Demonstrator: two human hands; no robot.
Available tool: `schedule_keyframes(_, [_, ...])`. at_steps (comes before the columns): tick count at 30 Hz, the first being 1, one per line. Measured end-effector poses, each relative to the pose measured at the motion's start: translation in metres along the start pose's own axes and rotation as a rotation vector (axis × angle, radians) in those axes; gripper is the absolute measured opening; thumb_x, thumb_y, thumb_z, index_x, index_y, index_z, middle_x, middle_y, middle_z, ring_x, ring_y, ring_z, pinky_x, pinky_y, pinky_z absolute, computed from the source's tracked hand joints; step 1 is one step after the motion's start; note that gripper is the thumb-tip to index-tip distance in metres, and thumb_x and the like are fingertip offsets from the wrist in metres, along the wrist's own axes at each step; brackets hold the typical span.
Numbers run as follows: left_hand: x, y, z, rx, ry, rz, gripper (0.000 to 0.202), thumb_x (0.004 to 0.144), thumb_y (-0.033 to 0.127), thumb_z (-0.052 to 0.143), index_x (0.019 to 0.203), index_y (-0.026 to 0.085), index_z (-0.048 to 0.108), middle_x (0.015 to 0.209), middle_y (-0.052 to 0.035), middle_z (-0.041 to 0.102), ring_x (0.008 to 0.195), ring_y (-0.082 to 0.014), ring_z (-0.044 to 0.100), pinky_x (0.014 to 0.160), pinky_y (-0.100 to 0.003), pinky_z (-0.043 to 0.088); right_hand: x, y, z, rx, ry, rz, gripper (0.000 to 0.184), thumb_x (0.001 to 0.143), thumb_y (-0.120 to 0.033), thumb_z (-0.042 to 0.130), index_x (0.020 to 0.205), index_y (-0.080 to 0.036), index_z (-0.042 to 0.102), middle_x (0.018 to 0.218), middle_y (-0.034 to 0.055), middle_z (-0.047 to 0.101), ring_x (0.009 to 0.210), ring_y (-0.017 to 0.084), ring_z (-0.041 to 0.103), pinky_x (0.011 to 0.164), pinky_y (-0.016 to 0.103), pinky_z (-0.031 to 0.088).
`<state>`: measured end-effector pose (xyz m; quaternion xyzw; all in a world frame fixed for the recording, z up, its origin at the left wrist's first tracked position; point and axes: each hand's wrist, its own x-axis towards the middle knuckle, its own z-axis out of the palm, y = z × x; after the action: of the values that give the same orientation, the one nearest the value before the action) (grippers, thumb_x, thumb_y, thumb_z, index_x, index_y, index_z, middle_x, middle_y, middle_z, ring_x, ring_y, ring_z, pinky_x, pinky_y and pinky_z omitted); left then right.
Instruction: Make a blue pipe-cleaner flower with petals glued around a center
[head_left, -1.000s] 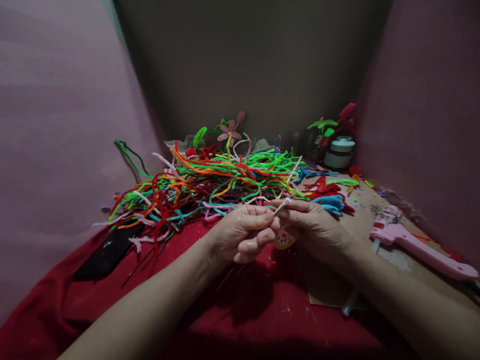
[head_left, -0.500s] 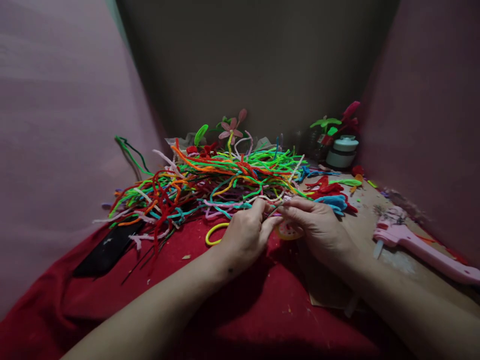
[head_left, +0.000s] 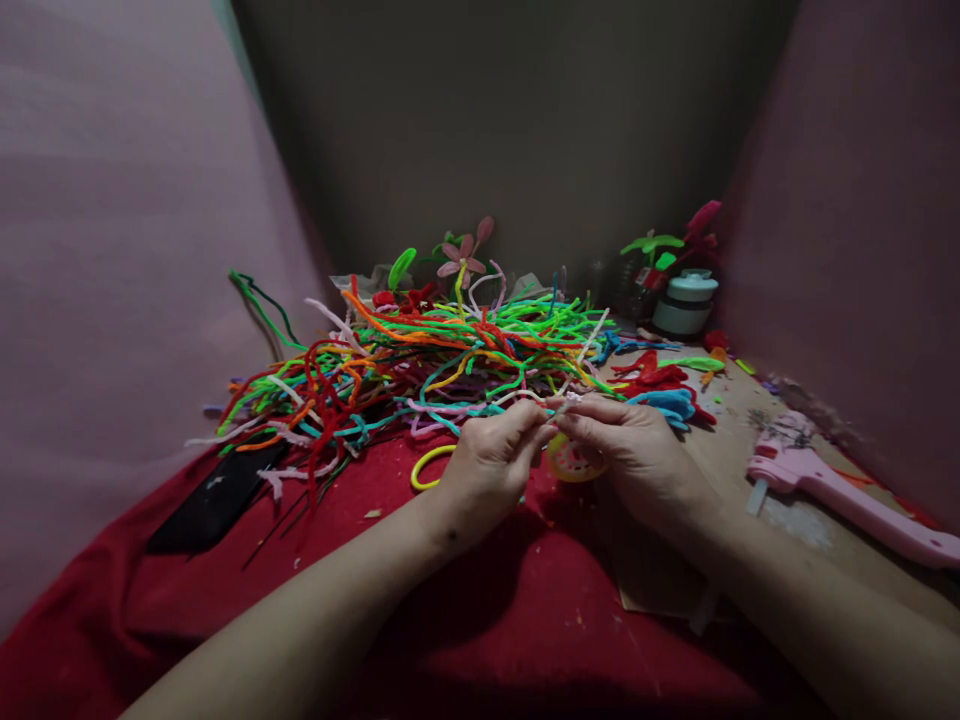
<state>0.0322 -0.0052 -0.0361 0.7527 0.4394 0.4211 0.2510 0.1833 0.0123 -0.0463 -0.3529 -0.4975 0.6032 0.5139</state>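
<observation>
Close together over the red cloth, my two hands meet at a thin, dark pipe cleaner stem (head_left: 556, 411) with a small pale pink fuzzy tip (head_left: 574, 398). My left hand (head_left: 491, 450) pinches one end between thumb and fingers. At the other end, just below the pink tip, my right hand (head_left: 637, 440) has its fingertips closed on the stem. Under the right fingers shows a yellow-rimmed round thing (head_left: 571, 462), partly covered. A yellow ring (head_left: 427, 470) lies behind my left wrist. Just beyond the hands spreads a heap of coloured pipe cleaners (head_left: 465, 350).
On the right, a pink glue gun (head_left: 847, 500) rests on a brown board (head_left: 731, 440). Red and blue fuzzy petals (head_left: 664, 405) lie near my right hand. A lidded jar (head_left: 684, 305) stands at the back right. On the left is a black phone-like slab (head_left: 214, 505).
My left hand's thumb has drawn in against its fingers, and that hand has turned slightly around the stem. My right hand has barely moved.
</observation>
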Motion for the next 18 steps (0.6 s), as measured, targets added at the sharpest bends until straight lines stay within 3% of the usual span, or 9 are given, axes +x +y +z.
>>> schedule_keyframes(5, [0.003, 0.010, -0.007, -0.495, -0.201, -0.387, 0.018, 0.081, 0.030, 0.053, 0.070, 0.017, 0.050, 0.050, 0.0066, 0.046, 0.033, -0.0023, 0.033, 0.033, -0.014, 0.024, 0.003, 0.000, -0.007, -0.016, -0.087, -0.029, 0.008, 0.065, -0.025, 0.073, 0.068, -0.019, 0.071, 0.073, 0.0006, 0.059, 0.068, 0.013, 0.052, 0.063, 0.028, 0.041])
schedule_keyframes(11, [0.007, 0.006, -0.020, -0.915, -0.463, -0.543, 0.016, 0.080, 0.029, 0.055, 0.073, 0.014, 0.054, 0.050, 0.0053, 0.051, 0.025, 0.0000, 0.025, 0.025, -0.012, 0.018, 0.003, 0.001, -0.010, 0.004, -0.186, -0.062, 0.005, 0.070, -0.025, 0.070, 0.071, -0.020, 0.072, 0.073, 0.0010, 0.058, 0.070, 0.013, 0.051, 0.068, 0.029, 0.040])
schedule_keyframes(14, [0.008, 0.007, -0.018, -0.863, -0.462, -0.516, 0.018, 0.082, 0.031, 0.051, 0.075, 0.014, 0.054, 0.052, 0.0044, 0.053, 0.025, -0.0018, 0.030, 0.025, -0.014, 0.022, 0.004, 0.006, -0.011, -0.004, -0.152, -0.103, 0.004, 0.072, -0.024, 0.069, 0.069, -0.021, 0.071, 0.072, -0.0002, 0.057, 0.069, 0.012, 0.049, 0.070, 0.029, 0.038])
schedule_keyframes(18, [0.004, 0.007, -0.008, -0.411, -0.222, -0.339, 0.023, 0.084, 0.037, 0.047, 0.077, 0.016, 0.052, 0.057, 0.0027, 0.054, 0.035, -0.0060, 0.046, 0.034, -0.017, 0.035, 0.006, 0.010, -0.011, -0.024, -0.086, -0.129, 0.005, 0.074, -0.025, 0.068, 0.071, -0.022, 0.070, 0.073, -0.0012, 0.055, 0.072, 0.012, 0.047, 0.070, 0.028, 0.036])
